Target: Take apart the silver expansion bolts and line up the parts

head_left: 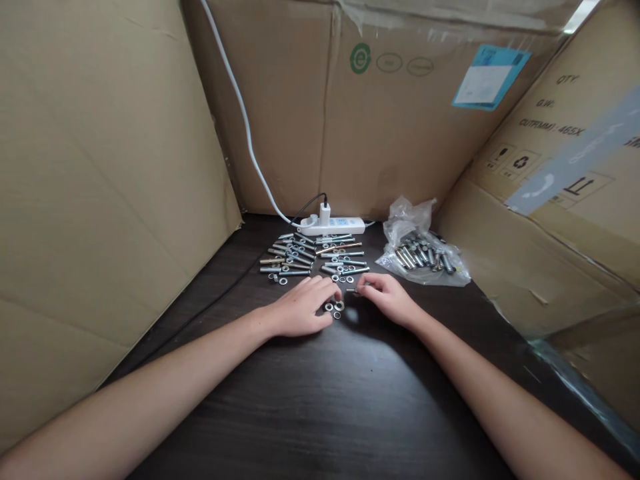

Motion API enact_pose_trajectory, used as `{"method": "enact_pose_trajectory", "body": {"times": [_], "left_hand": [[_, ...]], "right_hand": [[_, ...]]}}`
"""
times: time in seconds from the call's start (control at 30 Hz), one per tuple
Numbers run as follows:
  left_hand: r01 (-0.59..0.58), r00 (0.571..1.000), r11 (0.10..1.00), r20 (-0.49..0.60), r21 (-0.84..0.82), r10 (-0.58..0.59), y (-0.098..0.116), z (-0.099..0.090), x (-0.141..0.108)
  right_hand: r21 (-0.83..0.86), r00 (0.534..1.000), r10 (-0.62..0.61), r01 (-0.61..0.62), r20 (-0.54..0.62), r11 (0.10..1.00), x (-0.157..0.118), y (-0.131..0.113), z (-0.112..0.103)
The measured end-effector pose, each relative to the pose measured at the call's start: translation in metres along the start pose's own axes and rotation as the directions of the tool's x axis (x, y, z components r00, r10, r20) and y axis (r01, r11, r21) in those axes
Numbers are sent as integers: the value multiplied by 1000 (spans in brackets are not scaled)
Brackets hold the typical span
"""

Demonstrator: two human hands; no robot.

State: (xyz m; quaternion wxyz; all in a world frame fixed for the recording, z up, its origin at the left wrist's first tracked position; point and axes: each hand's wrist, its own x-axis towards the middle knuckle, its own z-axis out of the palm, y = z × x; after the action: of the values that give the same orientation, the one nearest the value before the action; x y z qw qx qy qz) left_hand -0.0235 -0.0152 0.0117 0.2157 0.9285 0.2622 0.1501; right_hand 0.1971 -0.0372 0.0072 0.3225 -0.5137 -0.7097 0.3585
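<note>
My right hand (389, 298) is closed in a pinch around a small metal bolt (351, 290), whose shank sticks out to the left of the fingertips. Palm down on the dark table, my left hand (303, 308) has its thumb and fingers apart. Several loose washers (337, 315) lie by its fingertips, and the curled fingers partly cover that small group. Just beyond both hands are two clusters of bolts, a left one (295, 272) and a right one (345, 254), with washers and nuts among them.
A clear plastic bag (457, 275) of bolts lies at the right. Behind the clusters stands a white power strip (355, 225) with a plugged-in charger (325, 213). A black cable (213, 301) crosses the table at left. Cardboard boxes (400, 140) wall in the back and both sides.
</note>
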Motion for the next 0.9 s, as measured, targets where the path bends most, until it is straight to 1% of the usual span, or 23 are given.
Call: {"method": "enact_pose_trajectory", "body": {"times": [0.07,0.17,0.37,0.53,0.67,0.8,0.9], "left_hand": [[-10,1000,999,11,34,9,1,1,0],[-10,1000,997,17,76,8,0,4,0],[-27,1000,997,1,76,27,-2,6,4],[-8,1000,998,-6,65,8,0,7,6],[10,999,999,-38,39,-8,1,7,5],[38,997,999,-69,5,-38,2,7,4],[64,992,998,-103,-27,-67,2,6,5]], "right_hand": [[51,999,-10,12,-42,999,1,2,1],[73,997,-15,21,-72,997,1,5,1],[81,996,-32,38,-78,996,2,6,4],[72,996,-34,40,-77,997,1,4,6],[26,996,-59,61,-71,998,0,6,5],[-94,994,-89,83,-65,992,-3,6,5],[-180,989,-146,137,-38,974,-6,3,7]]}}
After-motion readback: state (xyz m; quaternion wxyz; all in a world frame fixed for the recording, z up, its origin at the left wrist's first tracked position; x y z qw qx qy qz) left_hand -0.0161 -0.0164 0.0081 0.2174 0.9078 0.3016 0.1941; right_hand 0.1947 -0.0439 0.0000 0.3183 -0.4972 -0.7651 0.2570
